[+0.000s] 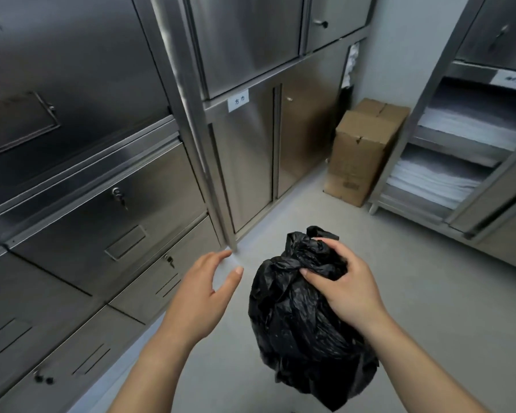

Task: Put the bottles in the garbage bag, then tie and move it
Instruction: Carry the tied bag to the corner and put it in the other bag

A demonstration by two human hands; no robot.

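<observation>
Right hand (344, 289) fingers (316, 277) clamped on one knotted garbage bag (304, 329); left hand (203, 296) fingers spread, empty.

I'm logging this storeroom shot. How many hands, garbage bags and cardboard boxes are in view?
Hands: 2, left hand open and right hand gripping the bag's knotted top
Garbage bags: 1, the black bag
Cardboard boxes: 1, the box in the corner
Total: 4
</observation>
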